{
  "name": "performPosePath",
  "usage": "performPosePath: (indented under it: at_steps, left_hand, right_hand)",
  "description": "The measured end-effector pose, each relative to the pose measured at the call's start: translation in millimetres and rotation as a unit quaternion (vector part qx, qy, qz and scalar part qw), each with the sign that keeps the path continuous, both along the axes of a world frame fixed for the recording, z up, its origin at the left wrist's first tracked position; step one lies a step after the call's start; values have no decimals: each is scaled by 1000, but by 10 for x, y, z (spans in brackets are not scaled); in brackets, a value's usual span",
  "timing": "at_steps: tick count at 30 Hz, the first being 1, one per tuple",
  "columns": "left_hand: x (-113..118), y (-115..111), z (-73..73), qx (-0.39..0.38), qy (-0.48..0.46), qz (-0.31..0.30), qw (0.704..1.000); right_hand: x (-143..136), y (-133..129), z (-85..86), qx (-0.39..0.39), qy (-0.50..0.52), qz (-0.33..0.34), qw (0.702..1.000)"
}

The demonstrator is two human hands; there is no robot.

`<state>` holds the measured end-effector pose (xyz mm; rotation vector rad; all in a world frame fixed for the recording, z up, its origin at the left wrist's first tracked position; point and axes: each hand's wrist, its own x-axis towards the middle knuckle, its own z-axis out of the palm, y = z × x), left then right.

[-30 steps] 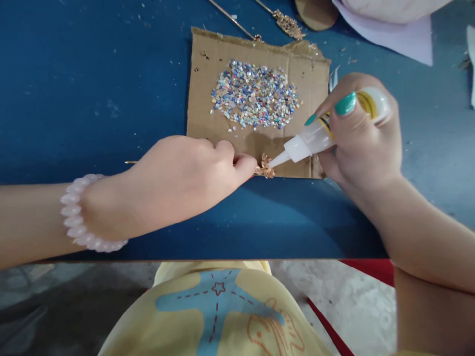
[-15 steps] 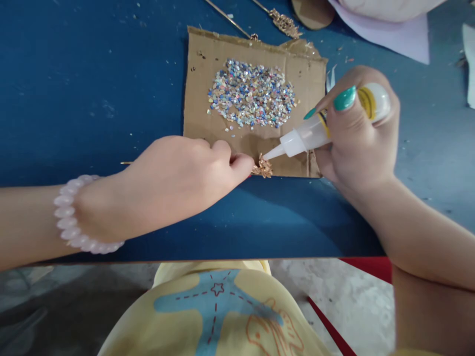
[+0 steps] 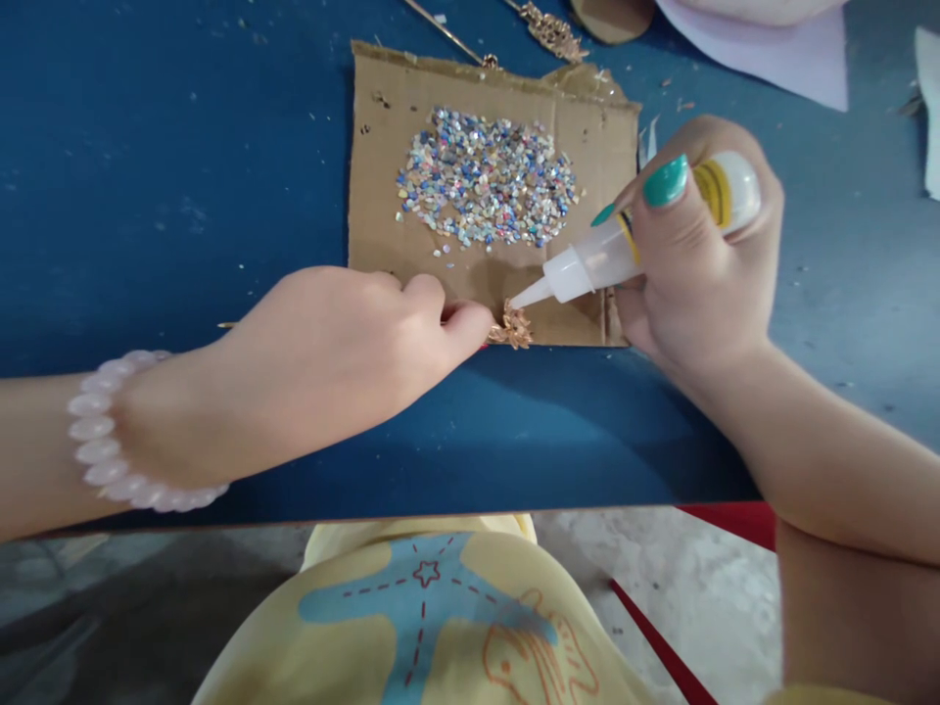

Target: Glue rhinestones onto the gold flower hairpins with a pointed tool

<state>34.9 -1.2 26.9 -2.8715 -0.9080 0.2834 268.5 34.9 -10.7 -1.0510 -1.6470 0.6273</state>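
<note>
My left hand (image 3: 367, 357) is closed around a gold-coloured hairpin (image 3: 512, 327). Its ornate openwork head sticks out past my thumb, and the thin tip of its stick shows behind the hand near the wrist. In my right hand (image 3: 701, 245) is a glue bottle (image 3: 598, 257), white and translucent with a yellow label, tilted down to the left. The bottle's narrow nozzle meets the upper edge of the hairpin's head; whether glue is coming out I cannot tell. Just beyond lies a piece of cardboard (image 3: 374, 206) bearing a spread of small shiny shell-like chips (image 3: 489, 176).
Two more gold hairpins lie behind the cardboard, one with an openwork head (image 3: 552, 31). A pale lilac sheet (image 3: 778, 54) is at the back right. The blue table (image 3: 147, 176) ends at its front edge, close to my body.
The view has shifted slightly, so everything on the table sits a little further left and up. Both hands keep their grips, and the nozzle stays at the hairpin's head.
</note>
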Motion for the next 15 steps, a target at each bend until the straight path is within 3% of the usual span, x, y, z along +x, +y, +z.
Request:
performPosePath:
  at_steps: [15]
  left_hand:
    - [-63,-21,-55,60,-1,-29,998]
  right_hand:
    - [32,4,40,-9,0,20,1000]
